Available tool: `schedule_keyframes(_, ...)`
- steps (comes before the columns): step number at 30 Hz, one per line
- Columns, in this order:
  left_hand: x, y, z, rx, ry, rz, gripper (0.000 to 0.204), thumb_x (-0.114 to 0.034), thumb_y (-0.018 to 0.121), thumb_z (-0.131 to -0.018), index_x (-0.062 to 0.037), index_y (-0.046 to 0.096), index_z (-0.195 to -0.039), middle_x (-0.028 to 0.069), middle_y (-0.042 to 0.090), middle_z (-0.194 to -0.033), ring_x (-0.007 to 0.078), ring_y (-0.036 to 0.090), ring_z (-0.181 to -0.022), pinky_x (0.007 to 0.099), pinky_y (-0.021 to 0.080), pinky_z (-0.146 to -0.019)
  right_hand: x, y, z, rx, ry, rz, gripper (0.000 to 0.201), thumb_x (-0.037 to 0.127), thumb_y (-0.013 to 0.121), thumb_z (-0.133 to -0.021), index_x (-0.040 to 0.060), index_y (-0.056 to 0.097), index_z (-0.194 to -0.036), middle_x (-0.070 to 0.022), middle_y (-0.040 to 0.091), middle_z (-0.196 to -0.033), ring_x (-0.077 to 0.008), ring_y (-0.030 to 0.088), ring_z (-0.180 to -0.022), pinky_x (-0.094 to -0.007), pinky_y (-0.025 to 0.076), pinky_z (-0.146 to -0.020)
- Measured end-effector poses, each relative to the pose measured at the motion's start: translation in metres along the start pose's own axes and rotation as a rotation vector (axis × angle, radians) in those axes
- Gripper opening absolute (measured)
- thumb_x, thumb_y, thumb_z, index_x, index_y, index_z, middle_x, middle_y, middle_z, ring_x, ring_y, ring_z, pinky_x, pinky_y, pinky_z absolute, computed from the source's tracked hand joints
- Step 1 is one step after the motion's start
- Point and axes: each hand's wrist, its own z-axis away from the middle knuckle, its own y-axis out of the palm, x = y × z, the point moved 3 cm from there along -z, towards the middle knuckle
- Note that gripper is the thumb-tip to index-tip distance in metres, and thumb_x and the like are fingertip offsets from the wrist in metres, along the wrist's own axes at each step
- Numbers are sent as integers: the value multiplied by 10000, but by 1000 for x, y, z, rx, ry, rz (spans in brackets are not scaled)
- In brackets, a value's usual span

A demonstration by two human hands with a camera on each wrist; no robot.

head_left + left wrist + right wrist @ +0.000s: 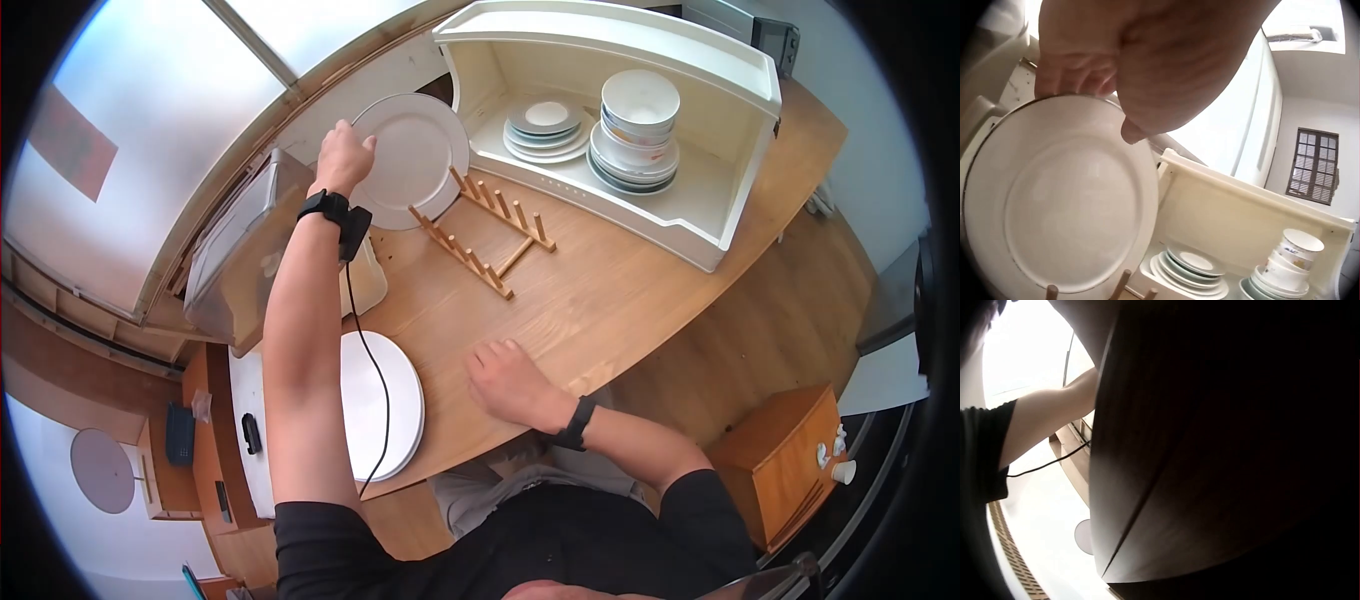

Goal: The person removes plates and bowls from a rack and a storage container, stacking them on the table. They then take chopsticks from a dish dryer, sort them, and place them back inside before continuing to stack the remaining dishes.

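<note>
My left hand (345, 160) pinches the upper rim of a large white dinner plate (418, 150) with a thin dark edge line. In the left wrist view the thumb lies over the front face of the plate (1079, 200) and the fingers go behind its rim. Nearly upright, the plate stands at the far end of a wooden peg dish rack (516, 257), its lower part close to the pegs. My right hand (515, 380) rests loosely curled at the table's front edge, holding nothing. The right wrist view shows mostly dark wood, with that hand hidden.
A stack of big white plates (405, 400) lies at the table's left front. A cream open cabinet (620, 215) at the back holds small stacked plates (548, 118) and stacked bowls (640, 100). A clear-lidded box (235, 250) stands left; a black cable hangs from my left wrist.
</note>
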Motion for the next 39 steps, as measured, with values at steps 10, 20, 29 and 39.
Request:
schedule_keyframes(10,1,5,12,-67,101,146,328,-226,647,-919,25,624,-1128,295,653,-1088,450,611,-1079,470,497,-908,2,0,-2,-5,-7,18,157,160,657,-777,61,552,-838,-118,554,-817,-296,569,-795,-408,437,-716)
schedule_keyframes(20,24,-149,93,-470,126,188,304,-269,595,-975,30,590,-926,276,652,-879,450,620,-821,481,478,-722,4,3,-1,11,14,7,139,157,638,-794,52,570,-853,-135,589,-837,-318,588,-836,-438,458,-755)
schedule_keyframes(29,159,-126,323,-117,-416,990,317,-235,554,-1016,69,632,-1067,75,687,-966,105,626,-818,272,515,-725,8,2,-1,30,3,5,137,157,620,-799,44,565,-852,-144,603,-838,-319,597,-846,-439,463,-775)
schedule_keyframes(39,241,-27,422,33,-718,1266,358,-215,474,-1048,106,556,-1185,164,690,-1032,201,690,-847,316,566,-773,12,4,1,11,16,53,143,170,615,-811,42,565,-852,-145,606,-838,-332,599,-855,-446,465,-787)
